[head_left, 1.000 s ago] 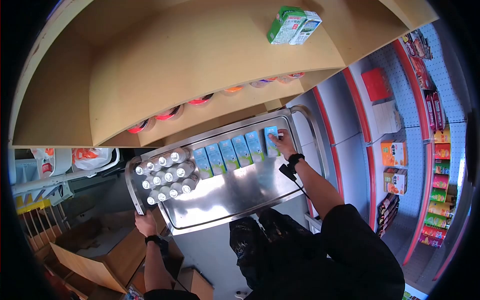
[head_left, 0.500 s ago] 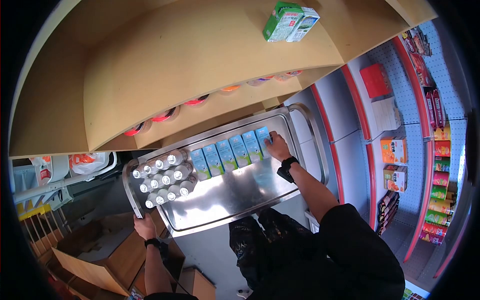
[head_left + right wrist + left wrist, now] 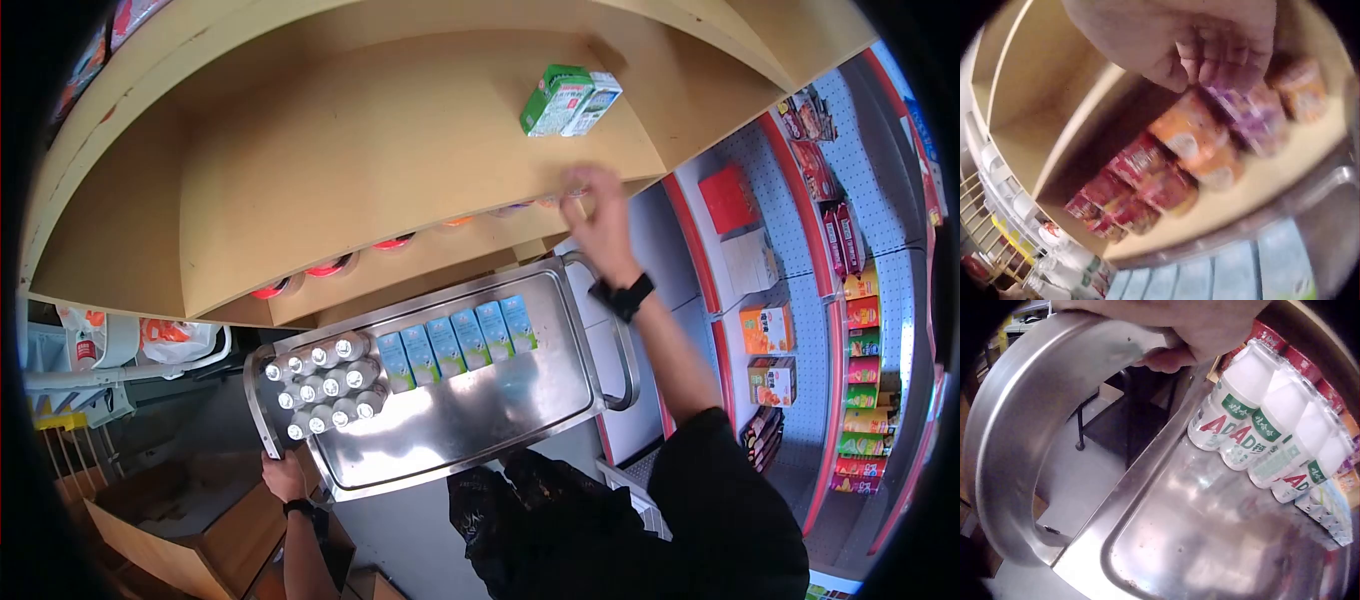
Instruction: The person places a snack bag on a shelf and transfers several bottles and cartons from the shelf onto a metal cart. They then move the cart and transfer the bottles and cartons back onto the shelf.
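Note:
My left hand [image 3: 286, 477] grips the metal handle at the left end of the steel cart tray [image 3: 470, 410]; in the left wrist view its fingers [image 3: 1169, 359] curl round that handle. My right hand [image 3: 604, 228], blurred, is raised in front of the wooden shelf's edge, holding nothing, with fingers loosely bent. On the tray stand several blue cartons [image 3: 470, 338] in one row, side by side. To their left are several white bottles [image 3: 330, 385], labelled in the left wrist view. A green carton [image 3: 555, 102] and a white one [image 3: 592, 104] stand together on the upper shelf.
Below the upper wooden shelf [image 3: 340, 130], red, orange and purple packaged cups [image 3: 1188, 137] line a lower shelf. Red-edged racks with packets and an orange box [image 3: 767, 329] stand at the right. A wooden crate [image 3: 180, 520] lies at the lower left.
My right hand has left the rightmost blue carton, which slid left against the row, and risen toward the upper shelf. My left hand stays on the handle. The view has shifted upward.

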The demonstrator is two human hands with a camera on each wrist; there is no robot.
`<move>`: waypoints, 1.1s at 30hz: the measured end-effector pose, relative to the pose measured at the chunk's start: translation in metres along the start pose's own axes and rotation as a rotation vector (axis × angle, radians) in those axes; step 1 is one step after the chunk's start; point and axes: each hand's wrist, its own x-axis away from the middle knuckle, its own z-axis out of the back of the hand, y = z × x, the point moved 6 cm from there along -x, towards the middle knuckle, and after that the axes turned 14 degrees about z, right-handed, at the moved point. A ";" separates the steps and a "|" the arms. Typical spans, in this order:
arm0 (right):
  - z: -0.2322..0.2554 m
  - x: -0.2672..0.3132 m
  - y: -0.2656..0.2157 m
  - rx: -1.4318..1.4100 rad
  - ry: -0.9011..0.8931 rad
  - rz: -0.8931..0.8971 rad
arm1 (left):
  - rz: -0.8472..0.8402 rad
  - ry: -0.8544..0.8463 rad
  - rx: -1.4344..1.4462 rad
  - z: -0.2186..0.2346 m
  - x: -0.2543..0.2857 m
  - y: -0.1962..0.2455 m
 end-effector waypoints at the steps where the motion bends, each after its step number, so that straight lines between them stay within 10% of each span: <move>1: 0.016 -0.031 -0.004 0.114 0.031 0.126 | 0.001 0.003 0.011 0.002 0.001 0.003; 5: 0.026 -0.120 0.006 0.608 -0.022 0.320 | 0.065 -0.096 -0.044 0.011 0.004 0.011; 13: 0.036 -0.111 -0.014 0.365 -0.475 0.318 | 0.057 -0.117 -0.084 0.002 0.001 0.003; 19: 0.030 0.024 -0.010 -1.208 0.236 -0.417 | 0.032 -0.052 -0.061 -0.002 -0.002 -0.002; 23: -0.043 0.128 -0.008 -1.688 0.461 -0.962 | -0.002 -0.067 -0.099 -0.008 -0.006 -0.007; 27: -0.084 0.213 0.044 -1.039 0.097 -0.993 | 0.010 -0.085 -0.079 -0.008 -0.007 -0.006; 33: -0.126 0.272 0.105 -0.820 -0.074 -1.023 | 0.005 -0.048 -0.087 -0.003 -0.003 -0.003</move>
